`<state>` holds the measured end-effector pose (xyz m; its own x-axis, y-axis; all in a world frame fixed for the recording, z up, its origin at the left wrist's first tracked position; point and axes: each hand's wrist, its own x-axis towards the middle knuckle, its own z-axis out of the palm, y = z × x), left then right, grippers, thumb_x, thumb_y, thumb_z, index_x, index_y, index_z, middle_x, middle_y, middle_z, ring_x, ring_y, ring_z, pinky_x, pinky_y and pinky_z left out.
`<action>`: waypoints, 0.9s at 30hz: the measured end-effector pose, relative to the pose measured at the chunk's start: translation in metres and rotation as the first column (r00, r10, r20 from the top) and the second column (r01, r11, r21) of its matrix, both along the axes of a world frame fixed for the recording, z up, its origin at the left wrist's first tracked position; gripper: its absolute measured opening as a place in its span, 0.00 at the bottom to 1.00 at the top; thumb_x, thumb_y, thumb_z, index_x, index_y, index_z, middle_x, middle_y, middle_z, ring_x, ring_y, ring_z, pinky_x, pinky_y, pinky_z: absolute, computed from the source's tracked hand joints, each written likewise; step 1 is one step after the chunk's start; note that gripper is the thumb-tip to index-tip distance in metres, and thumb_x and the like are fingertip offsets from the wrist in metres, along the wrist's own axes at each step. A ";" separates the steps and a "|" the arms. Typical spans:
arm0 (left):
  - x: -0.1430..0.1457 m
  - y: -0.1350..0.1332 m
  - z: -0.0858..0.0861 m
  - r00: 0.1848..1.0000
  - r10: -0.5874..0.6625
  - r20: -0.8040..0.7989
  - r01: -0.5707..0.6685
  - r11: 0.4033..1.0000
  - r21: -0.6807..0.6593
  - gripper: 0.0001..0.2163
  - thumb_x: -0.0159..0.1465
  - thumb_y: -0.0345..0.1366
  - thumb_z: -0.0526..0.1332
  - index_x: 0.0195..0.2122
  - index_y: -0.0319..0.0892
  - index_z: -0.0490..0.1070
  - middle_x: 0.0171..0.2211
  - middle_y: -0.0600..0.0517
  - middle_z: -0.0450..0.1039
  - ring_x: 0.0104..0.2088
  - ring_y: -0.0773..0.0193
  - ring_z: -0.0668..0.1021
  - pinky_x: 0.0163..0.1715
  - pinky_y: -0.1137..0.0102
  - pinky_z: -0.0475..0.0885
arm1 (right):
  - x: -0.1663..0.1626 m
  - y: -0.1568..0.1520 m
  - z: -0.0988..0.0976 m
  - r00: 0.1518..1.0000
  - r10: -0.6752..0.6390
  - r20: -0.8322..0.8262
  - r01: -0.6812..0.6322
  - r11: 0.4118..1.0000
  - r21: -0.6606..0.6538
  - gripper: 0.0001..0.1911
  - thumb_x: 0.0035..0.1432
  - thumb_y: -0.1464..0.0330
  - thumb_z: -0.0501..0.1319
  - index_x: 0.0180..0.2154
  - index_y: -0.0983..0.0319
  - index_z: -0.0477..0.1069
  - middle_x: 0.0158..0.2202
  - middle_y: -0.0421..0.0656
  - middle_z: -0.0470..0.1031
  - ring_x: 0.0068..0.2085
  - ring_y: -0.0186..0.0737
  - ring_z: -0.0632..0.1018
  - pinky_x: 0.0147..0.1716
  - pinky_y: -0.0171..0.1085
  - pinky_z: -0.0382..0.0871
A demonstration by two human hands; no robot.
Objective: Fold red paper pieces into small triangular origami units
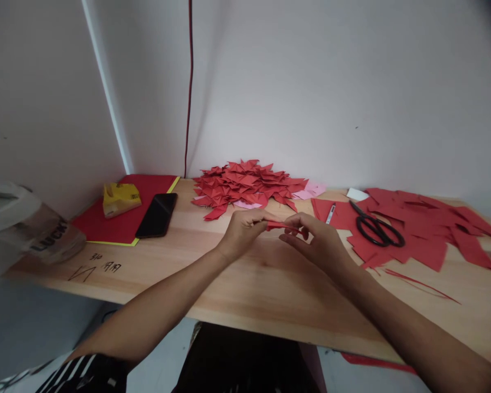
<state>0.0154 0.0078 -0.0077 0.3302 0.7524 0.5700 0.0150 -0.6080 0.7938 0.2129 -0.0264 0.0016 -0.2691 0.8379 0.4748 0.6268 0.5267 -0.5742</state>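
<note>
We hold a small folded piece of red paper just above the bench, in front of our body, probably so that both hands can work on it in plain view. Our left hand has its fingers closed, pinching the left end between thumb and forefinger, which would steady it. The fingers of our right hand curl narrowly around the other end, the thumb a little below — whether they pinch it we cannot tell.

Behind our hands, a heap of pointed, folded red papers sits back by the wall, likely to stay out of our way, with pink papers at its edge. To the right, black-handled scissors lie on cut red paper pieces, seemingly within easy reach; thin red strips lie nearer us.

On the left, a smartphone overlaps a red sheet with yellow edging, and a yellow packet rests there too, its dark print too small to read. The clear plastic cup shows "LUCK" and perhaps a Y — beside it, handwritten figures on the wood are only partly legible.
</note>
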 end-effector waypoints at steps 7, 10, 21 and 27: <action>-0.001 -0.006 0.004 0.994 0.105 -0.011 -0.094 0.927 0.364 0.07 0.66 0.32 0.60 0.37 0.43 0.79 0.34 0.50 0.81 0.35 0.67 0.81 0.39 0.71 0.75 | 0.000 -0.001 -0.001 0.998 0.035 -0.046 -0.032 0.997 0.065 0.02 0.59 0.68 0.62 0.36 0.59 0.71 0.32 0.41 0.77 0.28 0.34 0.72 0.27 0.34 0.65; -0.001 -0.005 0.003 0.994 0.104 -0.030 -0.084 0.917 0.389 0.06 0.66 0.33 0.61 0.37 0.42 0.79 0.34 0.49 0.81 0.35 0.67 0.81 0.38 0.71 0.75 | 0.003 0.000 -0.003 0.998 0.039 -0.040 -0.035 0.993 0.109 0.03 0.58 0.71 0.62 0.37 0.59 0.71 0.32 0.41 0.76 0.30 0.35 0.73 0.27 0.34 0.66; 0.001 -0.009 0.005 0.981 0.032 -0.193 -0.024 0.999 0.046 0.09 0.63 0.26 0.59 0.35 0.42 0.80 0.30 0.52 0.80 0.30 0.69 0.79 0.34 0.75 0.72 | 0.000 0.000 -0.004 0.999 0.047 0.009 -0.048 0.988 0.149 0.06 0.62 0.66 0.62 0.32 0.60 0.71 0.29 0.41 0.75 0.27 0.33 0.70 0.26 0.33 0.62; 0.003 -0.006 0.004 0.982 -0.042 -0.186 0.005 0.981 -0.196 0.06 0.61 0.29 0.62 0.28 0.40 0.77 0.25 0.54 0.77 0.27 0.71 0.77 0.30 0.77 0.69 | -0.001 0.001 -0.007 0.998 -0.010 0.069 0.000 0.990 0.144 0.16 0.63 0.62 0.60 0.24 0.61 0.64 0.22 0.38 0.66 0.24 0.32 0.65 0.24 0.33 0.57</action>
